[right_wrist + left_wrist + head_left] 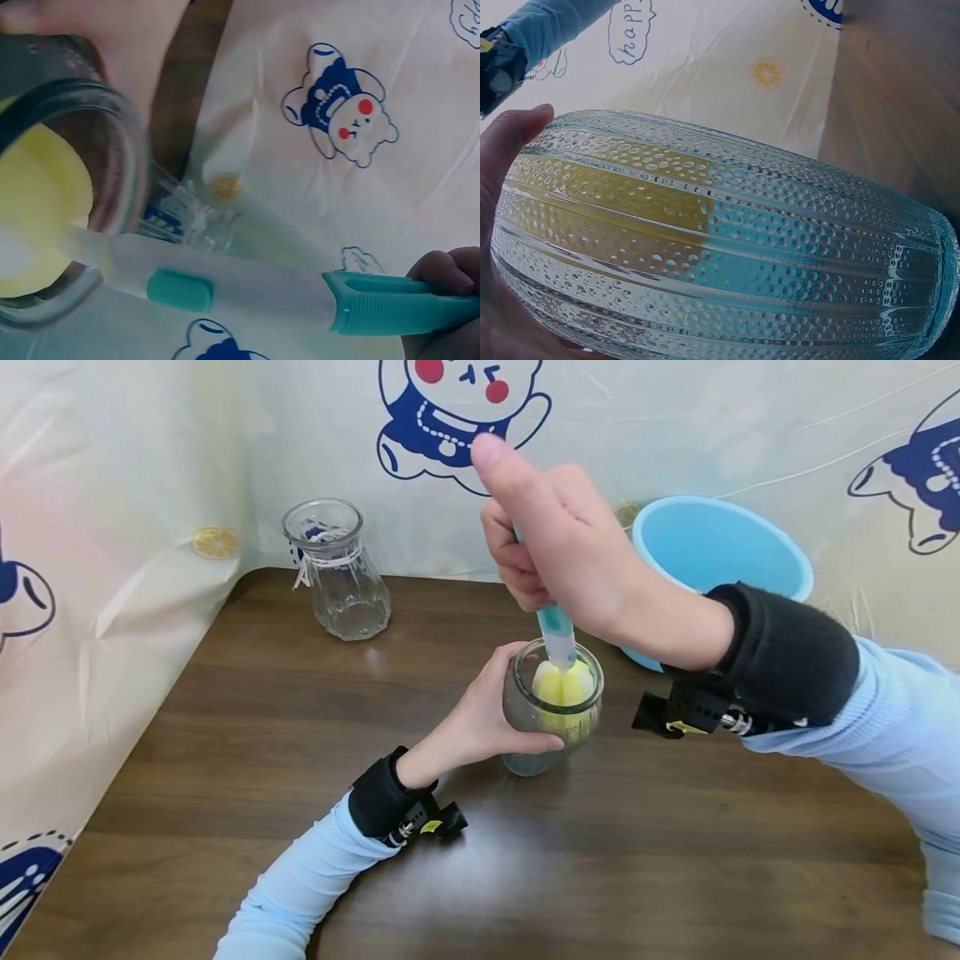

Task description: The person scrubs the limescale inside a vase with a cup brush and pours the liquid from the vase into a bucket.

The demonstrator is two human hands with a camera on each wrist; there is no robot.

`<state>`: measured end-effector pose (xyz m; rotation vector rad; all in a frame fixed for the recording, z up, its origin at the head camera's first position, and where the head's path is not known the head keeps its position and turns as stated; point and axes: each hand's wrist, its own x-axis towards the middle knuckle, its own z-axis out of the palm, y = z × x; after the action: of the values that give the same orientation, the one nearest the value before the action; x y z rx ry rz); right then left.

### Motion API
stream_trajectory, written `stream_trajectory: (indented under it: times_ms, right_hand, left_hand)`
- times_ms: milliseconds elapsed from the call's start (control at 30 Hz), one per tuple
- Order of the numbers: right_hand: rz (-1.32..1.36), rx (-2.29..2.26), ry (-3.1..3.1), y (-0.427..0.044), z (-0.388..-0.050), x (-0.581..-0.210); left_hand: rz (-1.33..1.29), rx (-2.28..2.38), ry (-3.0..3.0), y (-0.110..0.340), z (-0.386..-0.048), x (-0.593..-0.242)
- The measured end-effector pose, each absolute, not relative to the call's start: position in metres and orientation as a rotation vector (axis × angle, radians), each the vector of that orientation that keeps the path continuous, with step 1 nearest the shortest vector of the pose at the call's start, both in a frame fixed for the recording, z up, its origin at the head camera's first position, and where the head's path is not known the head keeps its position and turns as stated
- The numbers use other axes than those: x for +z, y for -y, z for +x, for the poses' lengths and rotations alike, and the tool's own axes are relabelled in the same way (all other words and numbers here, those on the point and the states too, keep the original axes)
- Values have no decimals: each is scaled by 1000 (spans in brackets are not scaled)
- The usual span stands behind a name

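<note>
On the table, my left hand [480, 710] grips a clear glass jar [528, 763] around its side, with the thumb at the front. The jar tilts slightly. My right hand [566, 539], above the jar, holds the teal and white handle [255, 281] of a bottle brush, fingers curled round it. The brush's yellow and white sponge head [564, 683] is down inside the jar, just below the rim. In the left wrist view, yellow and blue parts of the sponge [630, 187] show blurred through the jar's dimpled wall. The right hand's fingers partly hide the handle.
A second glass jar [348, 597] with a white string bow stands at the table's back left. Behind my right forearm is a light blue basin [720, 543], partly hidden by it. A printed cloth [300, 435] hangs along the back and left of the wooden table [675, 852].
</note>
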<state>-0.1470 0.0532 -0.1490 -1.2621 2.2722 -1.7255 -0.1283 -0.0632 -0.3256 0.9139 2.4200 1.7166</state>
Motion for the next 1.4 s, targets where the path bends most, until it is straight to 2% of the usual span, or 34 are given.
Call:
stream_trajectory:
  times_ms: [200,333,433,567,1000,1400]
  right_hand:
    - [-1100,-1689,-2085,-78,-217,-227]
    - [-1039,-1639,-2139,-86,-209,-244]
    - [-925,-1613,-2269,-79,-170,-225]
    - [-812,-1625,-2315,-77,-148,-213]
    - [-689,-1678,-2261,-85,-156,-213]
    - [-689,-1767,-2045,-72,-162,-172]
  left_hand:
    - [896,1731,-2398,62,-128,-326]
    - [870,1720,-2416,62,-127,-326]
    - [842,1706,-2441,62,-126,-325]
    - [831,1696,-2447,63,-125,-324]
    - [827,1711,-2425,65,-127,-325]
    - [820,1707,-2442,65,-125,-326]
